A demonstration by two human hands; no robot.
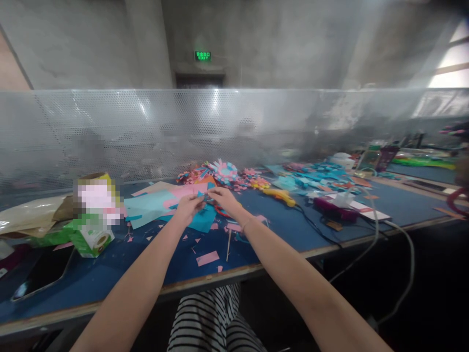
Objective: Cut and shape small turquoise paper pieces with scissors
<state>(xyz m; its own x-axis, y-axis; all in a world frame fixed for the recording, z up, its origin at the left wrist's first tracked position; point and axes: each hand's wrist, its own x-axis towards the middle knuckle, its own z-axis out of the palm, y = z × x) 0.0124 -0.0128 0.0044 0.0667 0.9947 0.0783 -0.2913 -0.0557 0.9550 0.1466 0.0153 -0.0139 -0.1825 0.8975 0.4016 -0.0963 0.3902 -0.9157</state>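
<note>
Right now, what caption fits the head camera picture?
Left hand and right hand pinch blue paper over a scrap-strewn blue table.

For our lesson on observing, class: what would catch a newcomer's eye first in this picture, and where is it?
The left hand and right hand meet at mid-table, pinching a small blue paper piece between them. Just behind lies a pink-and-blue paper rosette amid bright scraps on the blue table. High on the far wall glows a green exit sign.
</note>
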